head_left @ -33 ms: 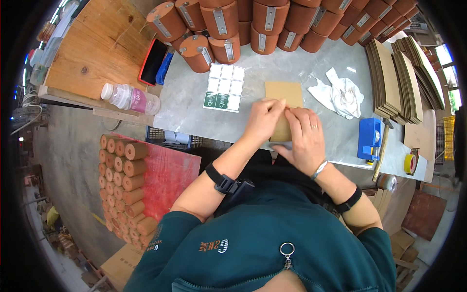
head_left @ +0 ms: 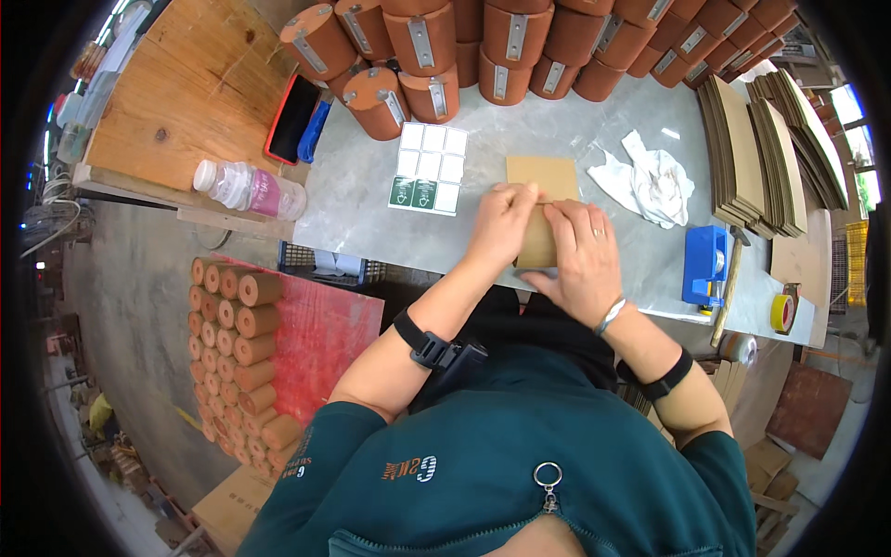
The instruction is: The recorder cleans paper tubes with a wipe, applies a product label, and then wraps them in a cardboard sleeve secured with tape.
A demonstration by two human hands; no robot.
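A brown piece of cardboard (head_left: 543, 174) lies on the grey worktable in front of me, with a crease or edge across its middle. My left hand (head_left: 504, 223) is closed, thumb and fingertips pinching at that crease. On the cardboard's right side rests my right hand (head_left: 583, 255), its fingers curled over the sheet near the left fingertips and its thumb lower down at the near edge. Both hands partly cover the cardboard. Left of it sits a sheet of labels (head_left: 428, 167), mostly white with two green ones. To the right lies a crumpled white cloth (head_left: 650, 181).
Stacked reddish-brown cylinders (head_left: 419, 42) with metal strips line the table's back. Cardboard pieces (head_left: 738, 153) stand at the right, near a blue tape dispenser (head_left: 701, 265) and a hammer (head_left: 730, 288). A plastic bottle (head_left: 251, 190) lies left. More cylinders (head_left: 237, 348) sit on a red board.
Both hands have shifted very slightly along the crease, the left one a little to the left. They keep their hold on the cardboard.
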